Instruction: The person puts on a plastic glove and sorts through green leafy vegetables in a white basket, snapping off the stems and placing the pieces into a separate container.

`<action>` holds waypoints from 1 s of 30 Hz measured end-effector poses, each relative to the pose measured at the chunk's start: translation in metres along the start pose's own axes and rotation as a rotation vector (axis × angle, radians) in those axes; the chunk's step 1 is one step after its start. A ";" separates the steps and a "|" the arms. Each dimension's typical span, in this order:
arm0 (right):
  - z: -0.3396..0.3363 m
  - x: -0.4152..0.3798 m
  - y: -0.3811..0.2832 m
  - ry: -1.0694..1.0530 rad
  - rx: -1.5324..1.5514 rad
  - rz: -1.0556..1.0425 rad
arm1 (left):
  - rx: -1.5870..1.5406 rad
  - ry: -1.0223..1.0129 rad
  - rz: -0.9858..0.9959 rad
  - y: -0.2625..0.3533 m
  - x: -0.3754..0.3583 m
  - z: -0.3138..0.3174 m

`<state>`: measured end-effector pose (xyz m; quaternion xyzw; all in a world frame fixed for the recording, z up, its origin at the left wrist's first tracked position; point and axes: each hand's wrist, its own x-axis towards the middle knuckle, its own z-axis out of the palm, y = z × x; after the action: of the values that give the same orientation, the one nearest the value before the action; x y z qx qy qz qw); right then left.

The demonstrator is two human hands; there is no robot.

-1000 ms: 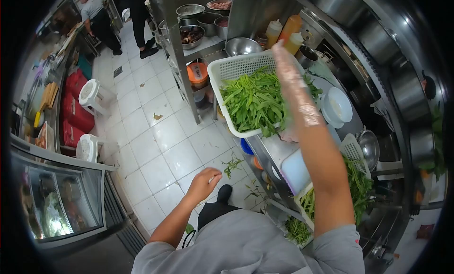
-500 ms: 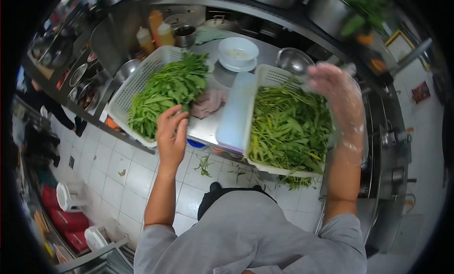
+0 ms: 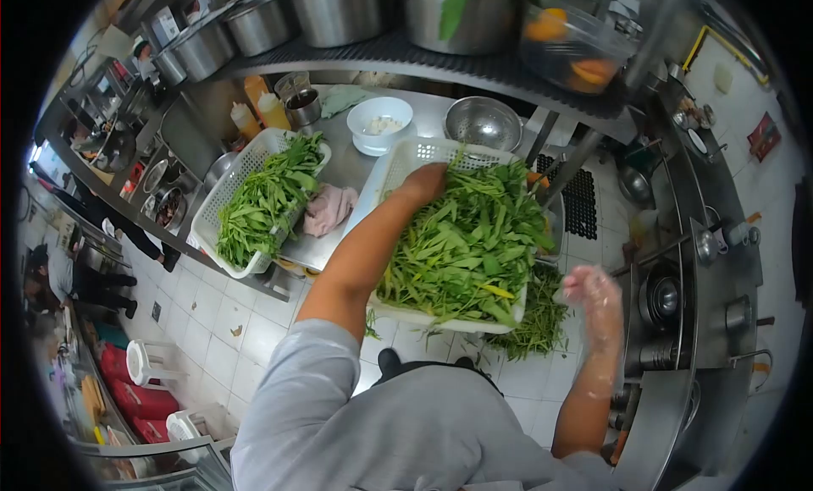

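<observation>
My left hand (image 3: 425, 184) reaches into the far left part of a white plastic basket (image 3: 415, 152) heaped with long-leaved greens (image 3: 474, 245). Its fingers point down against the greens and are hidden, so their grip does not show. My right hand (image 3: 595, 300), in a clear plastic glove, hangs in the air to the right of the basket with its fingers loosely bent and nothing visible in them. More loose greens (image 3: 542, 322) show lower down, beside the basket's near right corner. A second white basket (image 3: 203, 228) with leafy greens (image 3: 269, 199) stands to the left.
On the steel counter are a pink cloth (image 3: 329, 210), a white bowl (image 3: 379, 118), a colander (image 3: 483, 123) and squeeze bottles (image 3: 273, 112). A shelf with steel pots (image 3: 339, 13) overhangs the back. White stools (image 3: 152, 362) and other people (image 3: 85, 279) are at the left.
My left hand has moved from the left basket's greens into the right basket. My gloved right hand has dropped from the basket's far right to its near right. The view has tilted up.
</observation>
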<state>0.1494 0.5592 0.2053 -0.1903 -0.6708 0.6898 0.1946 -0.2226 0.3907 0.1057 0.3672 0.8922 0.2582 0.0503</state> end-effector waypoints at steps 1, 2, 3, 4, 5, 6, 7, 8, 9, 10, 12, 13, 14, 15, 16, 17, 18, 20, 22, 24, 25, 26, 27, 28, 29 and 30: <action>-0.010 -0.004 0.006 -0.001 0.010 -0.007 | 0.064 -0.153 -0.044 0.003 0.005 0.003; -0.021 -0.009 0.012 -0.025 -0.007 0.012 | 0.096 -0.172 -0.118 -0.006 0.012 0.018; -0.031 -0.014 0.017 -0.049 -0.024 0.034 | 0.104 -0.172 -0.117 -0.004 0.013 0.017; -0.039 -0.019 0.019 -0.045 -0.026 0.054 | 0.158 -0.119 -0.051 -0.004 0.012 0.015; -0.050 -0.023 0.027 -0.044 -0.014 0.054 | 0.212 -0.068 0.016 -0.004 0.009 0.012; -0.061 -0.026 0.037 -0.022 0.006 0.085 | 0.161 0.028 0.061 0.004 0.004 0.001; -0.070 -0.028 0.043 0.000 0.026 0.113 | 0.173 0.028 0.065 0.011 -0.001 -0.013; -0.075 -0.032 0.046 0.000 0.038 0.105 | 0.058 0.208 0.181 0.020 -0.010 -0.030; -0.079 -0.034 0.047 0.015 0.048 0.131 | -0.061 0.389 0.297 0.033 -0.019 -0.044; -0.081 -0.034 0.047 0.028 0.058 0.155 | -0.050 0.397 0.302 0.048 -0.030 -0.057; -0.079 -0.034 0.049 0.029 0.077 0.120 | -0.152 0.501 0.308 0.075 -0.062 -0.075; -0.075 -0.035 0.050 0.037 0.089 0.093 | -0.146 0.497 0.314 0.084 -0.077 -0.074; -0.068 -0.035 0.046 0.046 0.096 0.093 | -0.106 0.526 0.326 0.094 -0.093 -0.069; -0.056 -0.033 0.037 0.042 0.091 0.061 | -0.072 0.552 0.340 0.101 -0.107 -0.064; -0.044 -0.029 0.027 0.042 0.083 0.027 | -0.078 0.543 0.352 0.106 -0.119 -0.060; -0.034 -0.026 0.019 -0.004 0.071 -0.012 | -0.032 0.544 0.391 0.111 -0.131 -0.055; -0.022 -0.022 0.009 -0.050 0.056 -0.048 | 0.011 0.545 0.428 0.116 -0.140 -0.051; 0.003 -0.008 -0.003 -0.024 -0.157 -0.235 | 0.003 0.520 0.449 0.125 -0.158 -0.047; 0.026 0.008 -0.029 -0.001 -0.708 -0.909 | 0.006 0.528 0.489 0.130 -0.169 -0.042; 0.045 0.023 -0.044 -0.108 -0.773 -1.145 | 0.007 0.499 0.517 0.133 -0.178 -0.042; 0.057 0.028 -0.042 -0.106 -0.782 -1.134 | 0.019 0.481 0.535 0.134 -0.182 -0.042; 0.069 0.034 -0.034 -0.133 -0.815 -1.098 | 0.064 0.484 0.545 0.133 -0.184 -0.042; 0.077 0.039 -0.027 -0.163 -0.846 -1.064 | 0.055 0.480 0.542 0.132 -0.186 -0.042; 0.083 0.044 -0.024 -0.168 -0.849 -1.057 | 0.058 0.478 0.556 0.130 -0.189 -0.043; 0.088 0.048 -0.022 -0.250 -0.974 -1.099 | 0.063 0.475 0.569 0.128 -0.192 -0.043; 0.093 0.049 -0.019 -0.334 -1.096 -1.139 | 0.060 0.471 0.563 0.125 -0.195 -0.043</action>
<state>0.0591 0.5061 0.2267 0.2179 -0.9279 0.0770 0.2925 -0.0142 0.3145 0.1852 0.5301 0.7505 0.3130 -0.2403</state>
